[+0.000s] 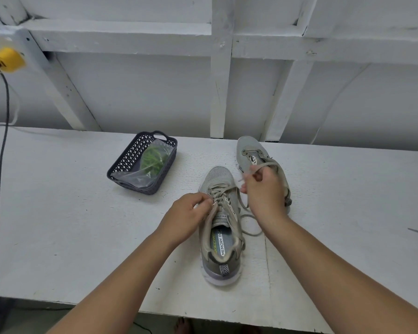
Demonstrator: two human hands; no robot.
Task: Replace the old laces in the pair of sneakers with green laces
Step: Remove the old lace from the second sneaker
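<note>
While the left hand (pixel 187 214) pinches the beige lace (pixel 223 197) at the eyelets of the near sneaker (pixel 221 227), its fingers curled against the left side of the lacing, the right hand (pixel 263 191) is raised just to the right of and beyond that shoe, its fingers closed round a loose length of the same pale lace. That strand runs from the right hand's fingers back toward the shoe, and a slack loop of it lies on the white table (pixel 70 213) just below the right wrist. The near sneaker stands upright with its heel toward the person, between the two forearms. Partly hidden behind the right hand is the far sneaker (pixel 252 153), its toe pointing away, with its own beige lace in place. Well off to the left of the left hand and farther back sits a dark plastic basket (pixel 130 155) holding a clear bag (pixel 140 177) with the green laces (pixel 153 160) inside. Far left of both hands, a yellow box (pixel 7 59) with a dark cable (pixel 3 145) hangs on the wall.
</note>
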